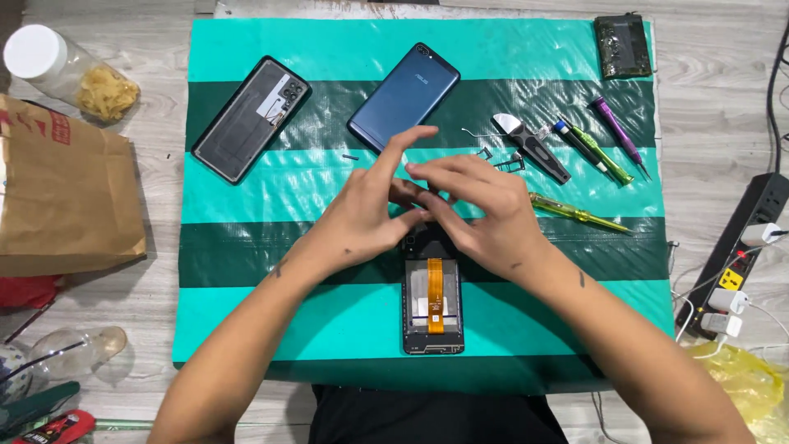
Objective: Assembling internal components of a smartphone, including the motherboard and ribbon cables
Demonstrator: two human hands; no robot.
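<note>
An opened phone (433,308) with an orange ribbon cable lies face down on the green striped mat (246,205), its upper end hidden under my hands. My left hand (370,205) and my right hand (481,210) meet above that upper end, fingertips pinched together around something too small to make out. A blue phone back cover (403,94) lies just beyond my hands, and a dark phone (251,117) with its back removed lies to the left.
A metal pry tool (530,144), a green-handled screwdriver (600,152), a purple one (618,136) and a yellow one (575,214) lie right of my hands. A small circuit part (622,45) sits far right. Brown paper bag (62,197), jar (70,74), power strip (740,255).
</note>
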